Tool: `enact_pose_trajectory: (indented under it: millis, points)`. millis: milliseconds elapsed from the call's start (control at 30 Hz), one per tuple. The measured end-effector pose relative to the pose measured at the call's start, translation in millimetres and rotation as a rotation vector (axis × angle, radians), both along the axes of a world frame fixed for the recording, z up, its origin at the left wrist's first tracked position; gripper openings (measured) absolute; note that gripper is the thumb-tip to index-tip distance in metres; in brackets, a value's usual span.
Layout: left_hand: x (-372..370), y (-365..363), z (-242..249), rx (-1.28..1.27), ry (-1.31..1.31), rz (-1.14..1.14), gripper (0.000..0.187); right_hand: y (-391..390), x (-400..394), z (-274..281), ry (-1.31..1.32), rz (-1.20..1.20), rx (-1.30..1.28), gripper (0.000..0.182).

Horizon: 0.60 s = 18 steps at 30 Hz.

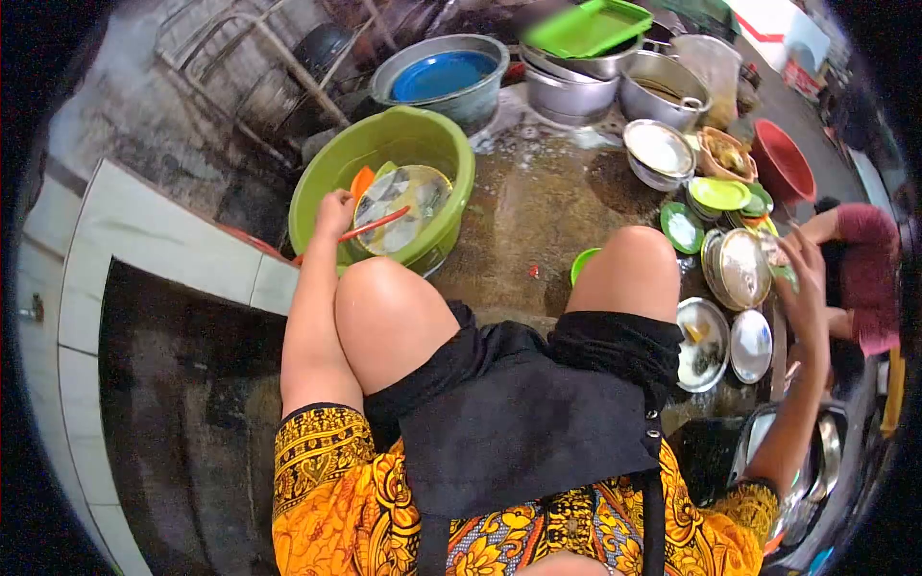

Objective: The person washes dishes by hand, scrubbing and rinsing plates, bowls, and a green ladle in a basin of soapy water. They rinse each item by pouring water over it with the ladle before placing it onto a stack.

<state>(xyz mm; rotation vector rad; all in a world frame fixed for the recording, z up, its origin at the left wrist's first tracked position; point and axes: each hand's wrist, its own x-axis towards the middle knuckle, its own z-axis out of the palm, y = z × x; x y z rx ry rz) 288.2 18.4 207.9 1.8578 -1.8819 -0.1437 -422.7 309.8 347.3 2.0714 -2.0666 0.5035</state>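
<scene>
Over the left side of a large green basin [315, 182], my left hand [336, 213] is closed with bent fingers; what they hold, if anything, is hidden. Close beside it are an orange piece [362, 180] and a round, shiny plate [423, 184] in the basin. A red hose [376, 224] crosses the basin's near side. My right hand [805, 272] is at the far right, its fingers around a small pale and green thing I cannot make out. Just left of it stands a stack of metal plates [744, 269], with an oval metal plate [751, 347] below.
A grey tub with blue inside [442, 77], metal pots [665, 86], a green tray [594, 27] and a red basin [783, 161] line the back. Several bowls and plates lie on the wet floor [519, 221]. A person in a maroon garment [869, 274] is at the right.
</scene>
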Motion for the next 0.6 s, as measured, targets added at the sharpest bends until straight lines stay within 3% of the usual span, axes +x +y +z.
enact_pose_trajectory:
  millis: [133,167,233,300,467,533,567,600]
  points:
    - [46,-25,-71,0.074,0.127,0.197,0.021,-124,159,5,-0.211,0.358,0.148,0.056]
    - [37,-18,-67,0.111,0.109,0.276,0.02,-145,198,7,-0.267,0.533,0.165,0.056]
    - [51,-40,-103,0.201,0.126,0.313,0.022,-212,257,-33,-0.275,0.745,0.207,0.053]
    - [41,-41,-109,0.183,0.103,0.363,0.024,-265,324,-67,-0.303,0.861,0.291,0.052]
    - [13,-45,-97,0.424,0.086,0.502,0.023,-381,442,-202,-0.321,0.883,0.431,0.05]
    - [16,-45,-112,0.581,-0.146,0.284,0.033,-403,473,-238,-0.243,0.746,0.526,0.062]
    - [16,-46,-113,0.588,-0.133,0.314,0.033,-414,484,-256,-0.232,0.776,0.536,0.062]
    - [14,-45,-110,0.619,-0.119,0.297,0.034,-422,494,-271,-0.242,0.657,0.561,0.071]
